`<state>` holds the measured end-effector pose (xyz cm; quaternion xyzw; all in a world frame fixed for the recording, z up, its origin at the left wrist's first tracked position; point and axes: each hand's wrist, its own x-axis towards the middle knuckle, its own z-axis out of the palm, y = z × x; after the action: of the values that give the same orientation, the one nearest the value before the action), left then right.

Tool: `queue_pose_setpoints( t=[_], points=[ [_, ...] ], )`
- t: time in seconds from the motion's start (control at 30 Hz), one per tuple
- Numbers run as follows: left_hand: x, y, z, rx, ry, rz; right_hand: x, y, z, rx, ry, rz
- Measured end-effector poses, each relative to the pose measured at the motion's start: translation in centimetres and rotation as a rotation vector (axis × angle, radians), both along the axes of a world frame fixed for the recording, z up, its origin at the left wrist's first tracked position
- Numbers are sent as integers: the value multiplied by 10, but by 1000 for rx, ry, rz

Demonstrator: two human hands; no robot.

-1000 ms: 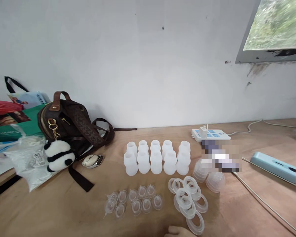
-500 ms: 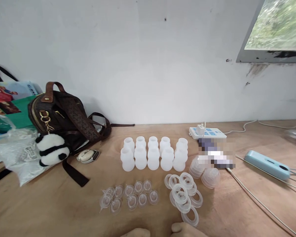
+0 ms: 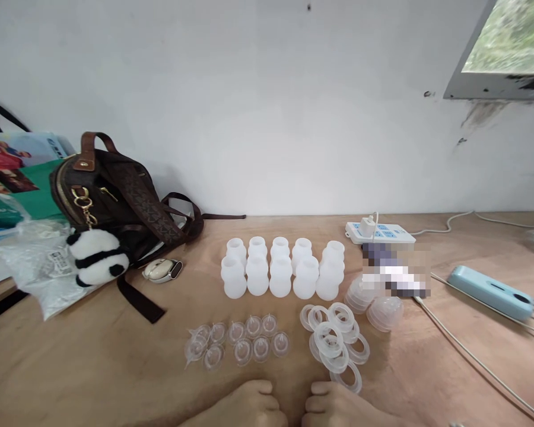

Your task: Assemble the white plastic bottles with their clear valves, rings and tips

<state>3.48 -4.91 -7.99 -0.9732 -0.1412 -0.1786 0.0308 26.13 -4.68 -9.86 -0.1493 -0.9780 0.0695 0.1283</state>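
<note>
My left hand point(image 3: 242, 406) and my right hand point(image 3: 338, 408) rest side by side on the wooden table point(image 3: 93, 367) at the bottom edge, fingers curled, holding nothing. Just beyond my right hand lies a pile of clear plastic rings point(image 3: 336, 350). Ahead of my left hand sit several small clear dome-shaped pieces point(image 3: 240, 345). Behind them stand two rows of white plastic bottle-shaped parts point(image 3: 282, 276). Clear ribbed cups point(image 3: 385, 312) lie to the right of the rows.
A brown handbag point(image 3: 115, 204) with a panda charm point(image 3: 97, 256) stands at the left, beside plastic bags point(image 3: 35, 267) and a small device point(image 3: 162, 270). A white power strip point(image 3: 380, 232), cables point(image 3: 471, 356) and a light blue device point(image 3: 489, 292) lie at the right.
The view has tilted downward, so both hands show more fully at the bottom edge. The things on the table have not moved.
</note>
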Motion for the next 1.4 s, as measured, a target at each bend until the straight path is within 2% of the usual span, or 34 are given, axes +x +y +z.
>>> queue_pose_setpoints(
  t=[0.1,0.2,0.4,0.67,0.83,1.4],
  points=[
    [-1,0,9,10,81,-46,-2,-2,19,122,-35,18],
    [-1,1,9,-8,108,-60,-5,-4,31,177,-53,20],
    [1,3,8,12,71,-71,-7,-2,35,158,-91,11],
    [1,-7,34,-2,12,0,-7,-4,56,127,-80,-2],
    [3,-7,38,-10,26,16,-7,-6,56,164,-47,4],
    [4,-7,47,-28,34,13,-8,-6,59,122,-60,2]
  ],
)
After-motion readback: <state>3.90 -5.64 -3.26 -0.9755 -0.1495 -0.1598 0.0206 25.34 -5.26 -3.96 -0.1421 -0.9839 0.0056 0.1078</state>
